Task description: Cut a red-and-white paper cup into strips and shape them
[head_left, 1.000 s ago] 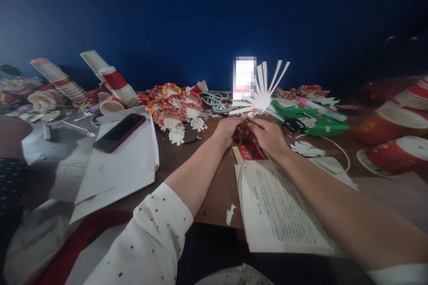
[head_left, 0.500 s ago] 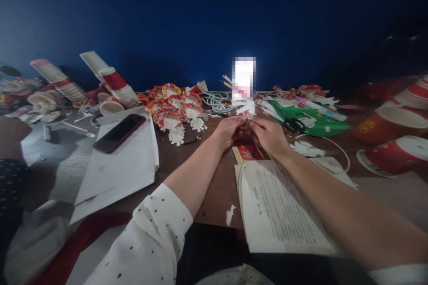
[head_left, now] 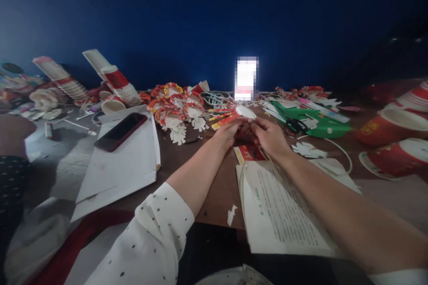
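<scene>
Both hands are closed on a paper cup cut into strips, held above the table's middle. Its round white base (head_left: 245, 112) faces up, and red and yellow strips (head_left: 224, 120) fan out to the left. My left hand (head_left: 230, 132) grips it from the left and my right hand (head_left: 267, 135) pinches it from the right. The fingertips are partly hidden. Just below the hands lies a flat red and yellow piece (head_left: 250, 152), at the top edge of a printed booklet (head_left: 284, 209).
Several red woven paper-strip pieces (head_left: 175, 107) lie left of the hands. Black scissors (head_left: 296, 124) rest on a green sheet (head_left: 327, 128) to the right. A phone (head_left: 121, 132) lies on white papers (head_left: 117, 169). Paper cups (head_left: 396, 125) stand far right; a lit screen (head_left: 246, 78) is behind.
The cut cup has turned in my hands: its white base now shows on top and the coloured strips spread left. Both hands stay in nearly the same place.
</scene>
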`<state>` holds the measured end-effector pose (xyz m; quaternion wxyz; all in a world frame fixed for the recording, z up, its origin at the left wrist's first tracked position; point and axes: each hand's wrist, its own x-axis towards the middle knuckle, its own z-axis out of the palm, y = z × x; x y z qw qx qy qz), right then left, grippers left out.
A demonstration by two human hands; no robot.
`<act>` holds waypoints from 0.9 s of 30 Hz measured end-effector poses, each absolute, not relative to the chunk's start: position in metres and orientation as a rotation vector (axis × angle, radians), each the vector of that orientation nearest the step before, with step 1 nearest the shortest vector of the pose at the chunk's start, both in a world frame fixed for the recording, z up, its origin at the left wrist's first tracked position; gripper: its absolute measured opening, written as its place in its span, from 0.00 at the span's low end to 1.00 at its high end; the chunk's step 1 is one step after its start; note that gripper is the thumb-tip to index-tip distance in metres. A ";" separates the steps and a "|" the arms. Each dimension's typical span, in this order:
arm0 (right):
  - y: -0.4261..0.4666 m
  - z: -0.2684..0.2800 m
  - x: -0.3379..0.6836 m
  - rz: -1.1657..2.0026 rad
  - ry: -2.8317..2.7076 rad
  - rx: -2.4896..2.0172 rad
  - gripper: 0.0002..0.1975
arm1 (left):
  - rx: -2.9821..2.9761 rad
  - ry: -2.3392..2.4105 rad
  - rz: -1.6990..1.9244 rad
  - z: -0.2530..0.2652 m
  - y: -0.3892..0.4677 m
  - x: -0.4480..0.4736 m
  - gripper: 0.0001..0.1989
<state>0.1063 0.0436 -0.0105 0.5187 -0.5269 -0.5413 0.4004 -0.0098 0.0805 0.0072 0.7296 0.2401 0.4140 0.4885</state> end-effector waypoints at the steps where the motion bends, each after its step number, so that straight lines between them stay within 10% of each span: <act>1: 0.044 -0.011 0.106 1.026 -1.258 -1.234 0.15 | 0.576 0.902 1.076 0.008 0.081 -0.011 0.09; 27: 0.041 0.006 0.100 1.345 -0.890 -1.074 0.12 | 0.549 0.858 1.003 0.007 0.080 -0.012 0.09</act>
